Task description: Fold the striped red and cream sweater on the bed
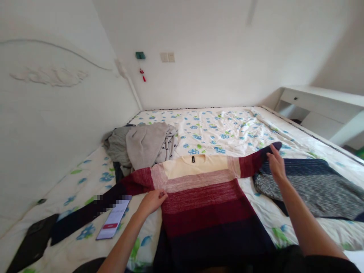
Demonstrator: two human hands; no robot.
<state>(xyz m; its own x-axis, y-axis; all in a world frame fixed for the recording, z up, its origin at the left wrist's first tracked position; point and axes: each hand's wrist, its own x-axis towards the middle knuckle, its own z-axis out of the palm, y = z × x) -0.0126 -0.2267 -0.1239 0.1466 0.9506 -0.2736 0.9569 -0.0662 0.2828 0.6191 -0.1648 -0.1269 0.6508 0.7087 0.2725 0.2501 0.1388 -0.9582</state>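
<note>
A knitted sweater (201, 195) lies spread in front of me, banded from cream at the collar through pink and maroon to dark navy. Its left-hand sleeve stretches out across the bed, while the other sleeve is raised and bent at the right. My right hand (275, 161) grips that sleeve near its dark cuff. At the left underarm seam, my left hand (153, 199) has its fingers closed on the sweater's edge. Beside my left forearm lies a phone (113, 218) with a lit screen, close to the outstretched sleeve.
The bed has a floral sheet (199, 129). A pile of grey clothes (145, 144) sits at the back left. A folded grey-and-navy knit garment (309, 185) lies at the right, and a black flat case (34, 239) at the lower left. White furniture (324, 110) stands beyond the bed.
</note>
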